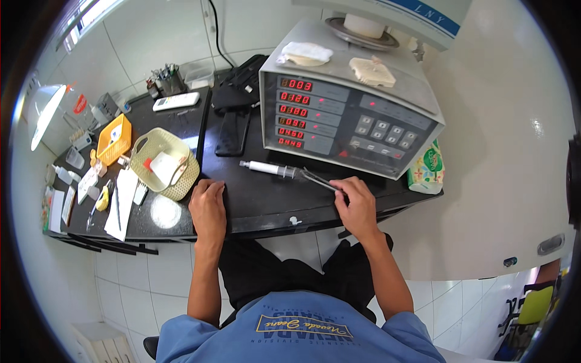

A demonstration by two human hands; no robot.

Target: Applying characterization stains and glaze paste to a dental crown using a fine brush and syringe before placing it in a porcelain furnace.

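at the black desk [266, 209], right hand [358, 207] pinches tweezers [321, 181]; left hand [208, 209] curls, grip unclear.

Shiny metal tweezers [327, 184], smooth plastic syringe [266, 167], glossy tabletop [260, 206]; left, a rough-textured plastic basket [181, 190]; far right, matt machine casing [339, 72].

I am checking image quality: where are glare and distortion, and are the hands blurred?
Head view: a glare spot on the black desk, near the basket; head view: the desk's front edge bows; head view: left hand and right hand, holding a metal tool, look fairly sharp.
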